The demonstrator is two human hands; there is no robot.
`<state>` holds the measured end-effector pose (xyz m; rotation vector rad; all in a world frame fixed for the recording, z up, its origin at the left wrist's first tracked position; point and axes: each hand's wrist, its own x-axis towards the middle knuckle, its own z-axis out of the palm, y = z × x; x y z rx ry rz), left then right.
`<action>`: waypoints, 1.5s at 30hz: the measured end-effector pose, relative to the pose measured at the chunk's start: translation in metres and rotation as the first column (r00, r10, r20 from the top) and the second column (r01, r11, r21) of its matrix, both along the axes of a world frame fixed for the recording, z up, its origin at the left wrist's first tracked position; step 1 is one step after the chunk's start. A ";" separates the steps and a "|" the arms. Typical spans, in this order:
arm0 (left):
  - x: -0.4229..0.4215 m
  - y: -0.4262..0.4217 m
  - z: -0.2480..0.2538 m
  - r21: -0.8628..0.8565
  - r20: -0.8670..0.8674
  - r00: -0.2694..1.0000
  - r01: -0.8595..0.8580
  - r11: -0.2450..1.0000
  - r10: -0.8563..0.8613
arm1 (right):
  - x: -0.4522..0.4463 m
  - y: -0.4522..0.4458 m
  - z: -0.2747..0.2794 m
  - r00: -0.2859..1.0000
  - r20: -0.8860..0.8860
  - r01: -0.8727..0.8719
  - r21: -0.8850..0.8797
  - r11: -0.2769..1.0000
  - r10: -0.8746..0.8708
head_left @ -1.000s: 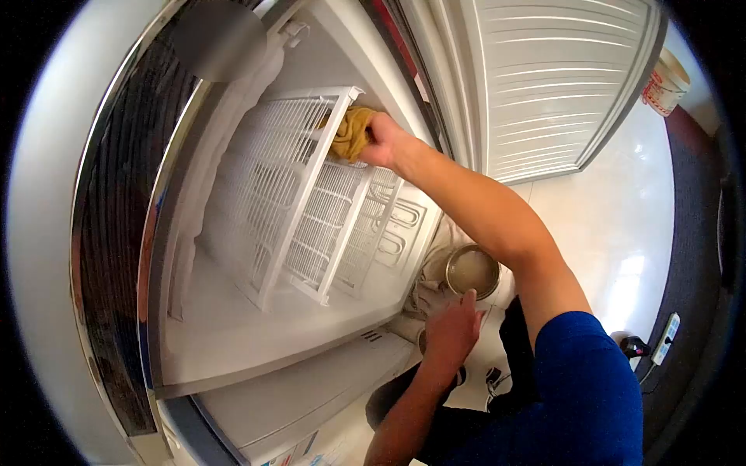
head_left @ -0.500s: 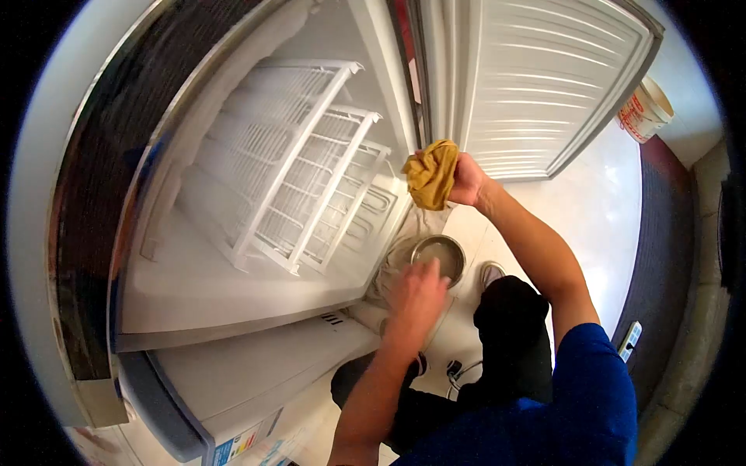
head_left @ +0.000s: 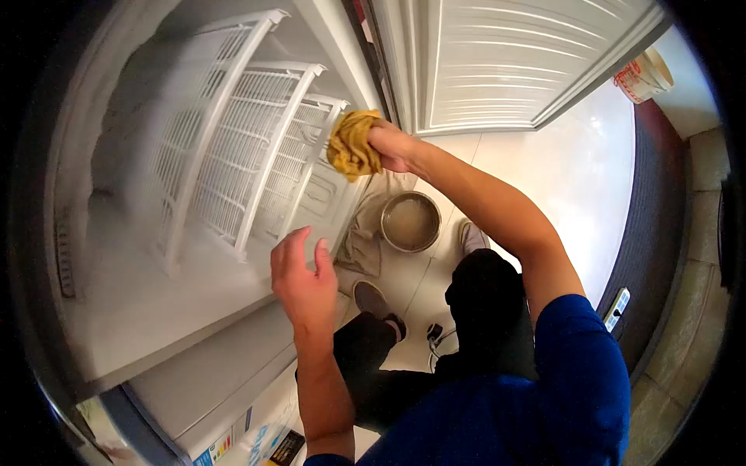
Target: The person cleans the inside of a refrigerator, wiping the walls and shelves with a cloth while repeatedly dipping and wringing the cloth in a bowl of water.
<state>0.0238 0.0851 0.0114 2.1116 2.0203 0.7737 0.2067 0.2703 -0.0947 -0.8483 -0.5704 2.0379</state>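
Observation:
In my right hand is a crumpled mustard-yellow cloth, held by the front edges of the white wire shelves. The shelves sit inside an open freezer compartment with frosty walls. My left hand is raised at the compartment's lower front, its fingers and thumb apart and nothing in them. Below the cloth, a round metal bowl of cloudy water stands on the floor. Beside it a greyish-brown cloth lies bunched against the freezer.
The white ribbed freezer door stands wide open at the top. A white bucket with red print is at the upper right. A power strip lies on a dark mat. A cable with a plug is between my feet.
My right hand has carried the yellow cloth left, closer to the shelves. My left hand has moved from above the bowl leftward to the compartment. The view has shifted.

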 end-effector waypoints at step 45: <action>0.001 0.319 -0.158 0.021 0.111 0.989 -0.097 0.995 0.094 | 0.180 -0.132 -0.212 0.690 0.690 0.173 0.138 0.975 -0.219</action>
